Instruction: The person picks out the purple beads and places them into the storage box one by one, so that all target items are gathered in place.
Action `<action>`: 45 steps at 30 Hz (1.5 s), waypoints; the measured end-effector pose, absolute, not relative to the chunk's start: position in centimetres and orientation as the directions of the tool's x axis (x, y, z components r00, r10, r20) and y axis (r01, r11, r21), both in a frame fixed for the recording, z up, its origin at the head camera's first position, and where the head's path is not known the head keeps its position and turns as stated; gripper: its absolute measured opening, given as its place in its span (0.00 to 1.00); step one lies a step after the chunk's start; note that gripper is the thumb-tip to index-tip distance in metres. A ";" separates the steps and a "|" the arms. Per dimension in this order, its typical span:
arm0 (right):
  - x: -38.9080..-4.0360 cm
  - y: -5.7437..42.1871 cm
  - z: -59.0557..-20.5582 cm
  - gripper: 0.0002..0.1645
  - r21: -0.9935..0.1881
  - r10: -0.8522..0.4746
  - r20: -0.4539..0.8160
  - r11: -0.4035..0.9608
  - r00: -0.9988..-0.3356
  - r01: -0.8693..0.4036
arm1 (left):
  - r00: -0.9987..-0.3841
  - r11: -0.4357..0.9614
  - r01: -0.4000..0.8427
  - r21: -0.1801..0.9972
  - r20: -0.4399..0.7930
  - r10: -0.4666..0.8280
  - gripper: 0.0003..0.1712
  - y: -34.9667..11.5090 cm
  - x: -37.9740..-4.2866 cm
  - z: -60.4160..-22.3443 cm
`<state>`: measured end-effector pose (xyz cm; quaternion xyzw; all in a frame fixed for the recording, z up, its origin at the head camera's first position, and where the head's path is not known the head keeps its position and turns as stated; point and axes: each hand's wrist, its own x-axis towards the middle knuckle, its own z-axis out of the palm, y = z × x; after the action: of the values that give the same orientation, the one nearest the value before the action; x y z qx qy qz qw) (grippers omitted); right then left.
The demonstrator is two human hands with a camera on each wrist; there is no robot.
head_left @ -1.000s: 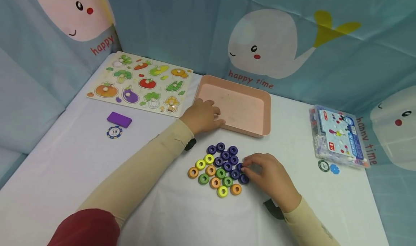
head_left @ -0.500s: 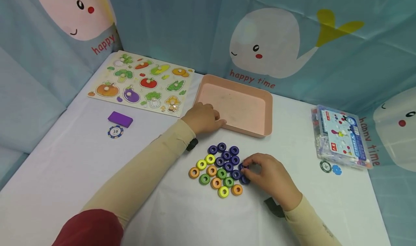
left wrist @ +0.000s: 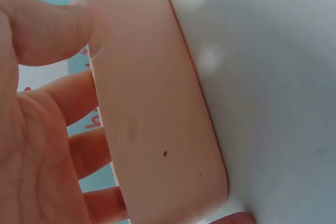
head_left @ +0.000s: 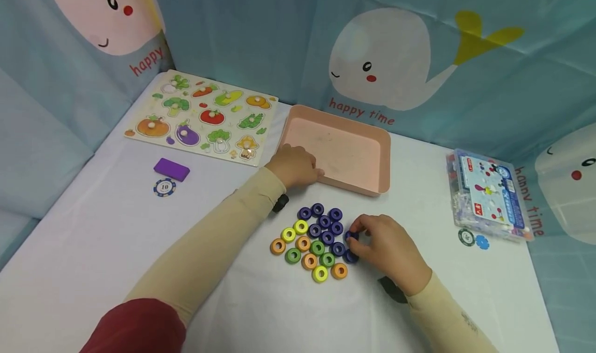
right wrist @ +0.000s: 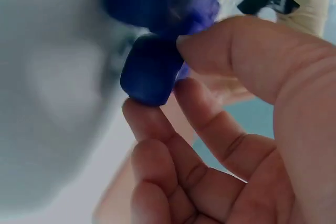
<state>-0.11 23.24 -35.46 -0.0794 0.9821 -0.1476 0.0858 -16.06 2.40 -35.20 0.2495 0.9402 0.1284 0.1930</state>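
Observation:
My right hand [head_left: 388,252] pinches a dark blue ring bead [right wrist: 149,72] between thumb and fingers, at the right side of a cluster of beads. Other dark blue beads [head_left: 327,237] lie close by on the white cloth. Yellow beads [head_left: 288,234], green beads [head_left: 293,255] and orange beads [head_left: 309,262] make up the near and left part of the cluster. My left hand [head_left: 294,166] grips the near-left rim of a shallow pink tray [head_left: 351,186]. In the left wrist view its thumb is at the tray wall [left wrist: 152,98] and several fingers reach behind it.
A vegetable knob puzzle board [head_left: 195,117] lies back left, with a purple block [head_left: 172,170] and a poker chip [head_left: 165,187] before it. At right are a clear plastic box [head_left: 489,195], a dark chip [head_left: 466,237] and a blue flower-shaped piece [head_left: 482,242]. A curtain hangs behind.
My right hand has moved slightly right and away with the pinched blue bead, widening its gap from the neighbouring beads. My left hand has shifted a little right along the tray rim.

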 end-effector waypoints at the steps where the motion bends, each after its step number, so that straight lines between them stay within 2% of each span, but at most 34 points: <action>1: -0.5 23.3 -35.0 0.07 -0.305 -0.187 -0.150 0.943 -0.971 -0.134 | -0.803 0.844 0.419 0.334 -0.299 0.516 0.28 2.4 -16.1 -35.1; 5: -3.6 23.9 -32.6 0.07 -0.341 -0.185 -0.152 0.932 -0.971 -0.124 | -0.805 0.848 0.420 0.324 -0.298 0.513 0.27 2.4 -16.2 -34.8; 10: -10.6 25.1 -30.7 0.12 -0.430 -0.111 -0.130 0.902 -0.985 -0.044 | -0.803 0.847 0.417 0.331 -0.302 0.514 0.27 2.5 -16.3 -34.8; 16: -19.0 24.8 -32.1 0.17 -0.472 -0.081 -0.160 0.882 -0.984 0.004 | -0.812 0.854 0.385 0.351 -0.310 0.494 0.25 2.5 -16.2 -35.0; 22: -22.9 23.8 -34.4 0.16 -0.429 -0.060 -0.216 0.902 -0.975 0.039 | -0.810 0.850 0.390 0.355 -0.307 0.500 0.26 2.5 -16.1 -35.3; 29: -23.5 23.4 -35.4 0.19 -0.330 0.015 -0.308 0.936 -0.951 0.122 | -0.810 0.844 0.410 0.346 -0.287 0.511 0.26 2.3 -16.2 -35.2; 32: -23.2 23.5 -35.3 0.20 -0.346 0.011 -0.300 0.930 -0.954 0.120 | -0.810 0.846 0.409 0.343 -0.291 0.509 0.26 2.3 -16.2 -35.1; 36: -22.0 23.7 -34.1 0.21 -0.434 -0.036 -0.258 0.897 -0.966 0.082 | -0.807 0.849 0.393 0.352 -0.311 0.502 0.27 2.4 -16.3 -35.1; 40: -18.7 23.8 -32.2 0.22 -0.526 -0.103 -0.152 0.851 -0.983 -0.008 | -0.809 0.854 0.374 0.362 -0.323 0.491 0.27 2.3 -16.4 -35.0; 45: -12.2 24.2 -32.1 0.17 -0.576 -0.221 -0.025 0.800 -0.975 -0.167 | -0.817 0.853 0.385 0.351 -0.300 0.492 0.27 2.3 -16.4 -35.1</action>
<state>-12.21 24.23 -32.06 -0.1024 0.9477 -0.2988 0.0452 -16.35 2.34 -35.11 0.2326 0.9430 0.1386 0.1934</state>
